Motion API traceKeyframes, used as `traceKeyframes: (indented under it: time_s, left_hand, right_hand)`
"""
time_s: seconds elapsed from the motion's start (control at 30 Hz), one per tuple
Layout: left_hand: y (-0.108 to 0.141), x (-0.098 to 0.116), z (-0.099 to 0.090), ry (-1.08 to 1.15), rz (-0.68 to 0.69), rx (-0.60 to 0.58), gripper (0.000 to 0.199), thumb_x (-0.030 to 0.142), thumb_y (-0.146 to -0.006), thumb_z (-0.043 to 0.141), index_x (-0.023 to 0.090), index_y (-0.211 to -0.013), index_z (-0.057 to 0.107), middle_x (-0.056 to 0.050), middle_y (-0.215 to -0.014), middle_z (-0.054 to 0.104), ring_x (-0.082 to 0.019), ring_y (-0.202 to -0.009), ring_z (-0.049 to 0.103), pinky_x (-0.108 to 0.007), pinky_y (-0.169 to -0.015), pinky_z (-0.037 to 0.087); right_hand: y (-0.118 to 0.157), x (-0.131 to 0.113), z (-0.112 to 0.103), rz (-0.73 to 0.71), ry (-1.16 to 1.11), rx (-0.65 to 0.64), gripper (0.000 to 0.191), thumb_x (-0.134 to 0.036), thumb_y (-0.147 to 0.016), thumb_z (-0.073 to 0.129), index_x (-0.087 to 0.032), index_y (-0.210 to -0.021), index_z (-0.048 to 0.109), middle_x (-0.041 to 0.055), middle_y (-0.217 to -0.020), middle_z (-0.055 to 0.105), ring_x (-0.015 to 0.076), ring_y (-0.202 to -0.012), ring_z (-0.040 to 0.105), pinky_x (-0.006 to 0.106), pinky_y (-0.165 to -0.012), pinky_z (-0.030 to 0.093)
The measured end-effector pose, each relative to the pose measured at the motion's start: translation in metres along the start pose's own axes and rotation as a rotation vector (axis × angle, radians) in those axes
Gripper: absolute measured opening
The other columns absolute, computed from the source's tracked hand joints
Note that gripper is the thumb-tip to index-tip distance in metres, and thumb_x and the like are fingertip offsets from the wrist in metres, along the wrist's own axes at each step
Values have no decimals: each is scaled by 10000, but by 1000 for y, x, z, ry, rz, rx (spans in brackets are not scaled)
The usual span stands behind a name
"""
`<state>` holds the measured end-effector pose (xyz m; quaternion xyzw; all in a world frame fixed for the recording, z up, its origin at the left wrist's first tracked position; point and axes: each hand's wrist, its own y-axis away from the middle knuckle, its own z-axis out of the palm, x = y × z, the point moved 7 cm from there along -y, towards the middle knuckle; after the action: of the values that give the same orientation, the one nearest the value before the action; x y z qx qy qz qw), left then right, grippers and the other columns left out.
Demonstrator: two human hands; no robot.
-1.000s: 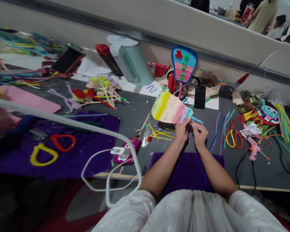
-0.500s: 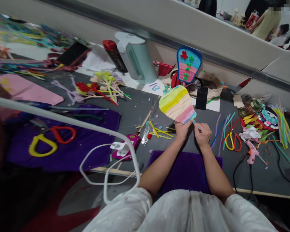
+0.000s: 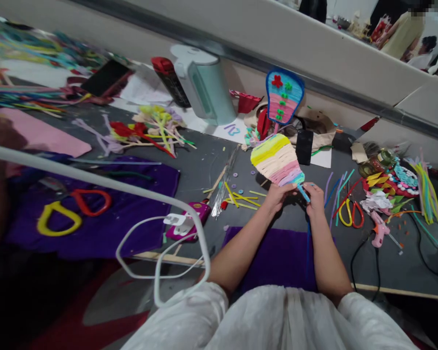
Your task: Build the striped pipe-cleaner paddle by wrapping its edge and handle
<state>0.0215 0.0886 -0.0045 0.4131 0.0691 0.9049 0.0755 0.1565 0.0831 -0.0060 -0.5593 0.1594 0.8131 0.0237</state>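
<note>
A fan-shaped piece [image 3: 276, 158], striped yellow, cream, pink and blue, is tilted over the grey table [image 3: 190, 175]. My left hand [image 3: 281, 194] is closed on its narrow lower end. A short blue stem [image 3: 302, 192] sticks out there, and my right hand [image 3: 315, 197] has its fingers closed beside the stem's end, with a dark blue strand hanging below. Which of the two the right fingers grip is too small to tell. Behind stands a finished-looking blue and pink fan [image 3: 284, 98] with green bits and a red flower.
A purple cloth [image 3: 277, 257] lies under my forearms. To the right are scissors [image 3: 352, 213], a pink glue gun [image 3: 380, 229] and pipe cleaners. A kettle [image 3: 213, 90] stands behind. A white cable [image 3: 131, 187] crosses the left, near another person's hand [image 3: 2, 136] and more scissors [image 3: 60, 218].
The striped piece has moved slightly right and turned, showing more of the blue stem. My right hand has shifted a little to the right, and the dark blue strand now shows below it.
</note>
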Motion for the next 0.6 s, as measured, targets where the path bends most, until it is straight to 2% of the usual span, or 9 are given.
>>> traceKeyframes:
  time_s: [0.1, 0.23, 0.37, 0.47, 0.6]
  left_hand:
    - [-2, -5, -6, 59, -41, 29, 455, 197, -505, 849, 144, -921, 673, -24, -763, 694, -131, -618, 631, -226, -551, 529]
    - [-4, -11, -10, 117, -85, 73, 342, 192, -494, 850, 118, -772, 664, -23, -664, 670, -118, -587, 621, -209, -552, 517]
    - [-5, -11, -12, 162, -49, 131, 322, 196, -491, 853, 115, -725, 647, -17, -635, 660, -107, -567, 610, -217, -575, 516]
    - [-4, -9, -15, 206, 5, 205, 343, 184, -479, 855, 125, -738, 638, -3, -642, 656, -102, -564, 607, -227, -591, 510]
    - [-3, -4, -18, 211, 80, 287, 331, 190, -482, 845, 131, -733, 638, -6, -657, 660, -111, -592, 617, -238, -622, 505]
  right_hand:
    - [2, 12, 7, 128, -81, -45, 151, -270, -573, 731, -166, -648, 651, -49, -510, 561, 58, -432, 422, 179, -396, 284]
    - [3, 24, 17, 228, -208, -125, 117, -230, -568, 706, -159, -647, 658, -33, -536, 573, 52, -460, 435, 154, -377, 251]
    - [5, 35, 23, 260, -276, -81, 102, -207, -585, 673, -156, -672, 676, -15, -572, 608, 46, -468, 440, 146, -374, 245]
    - [10, 37, 25, 162, -210, 7, 134, -231, -607, 694, -159, -720, 684, -4, -619, 639, 51, -482, 461, 155, -395, 281]
    - [22, 23, 24, -140, 71, 108, 236, -379, -716, 675, -145, -739, 704, 12, -627, 654, 64, -466, 453, 190, -426, 332]
